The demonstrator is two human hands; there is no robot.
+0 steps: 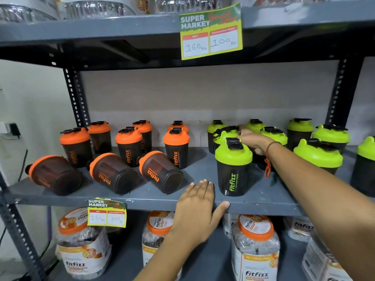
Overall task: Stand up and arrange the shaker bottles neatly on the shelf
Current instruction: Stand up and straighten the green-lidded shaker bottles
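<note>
Three orange-lidded shaker bottles lie on their sides at the front left of the grey shelf (154, 196): one at the left (54, 175), one in the middle (113, 173), one on the right (161, 171). Several more orange-lidded bottles (176, 148) stand upright behind them. Several green-lidded bottles stand on the right half, one at the front (233, 169). My left hand (199, 207) rests flat on the shelf's front edge, fingers apart, holding nothing. My right hand (254, 141) reaches behind that front green bottle and curls over the top of a dark bottle (261, 163) whose lid it hides.
A price tag (211, 31) hangs from the shelf above, and a smaller one (107, 213) hangs from this shelf's edge. Large orange-lidded jars (255, 246) fill the shelf below. Perforated uprights (76, 98) frame the bay. The shelf surface shows bare between the orange and green groups.
</note>
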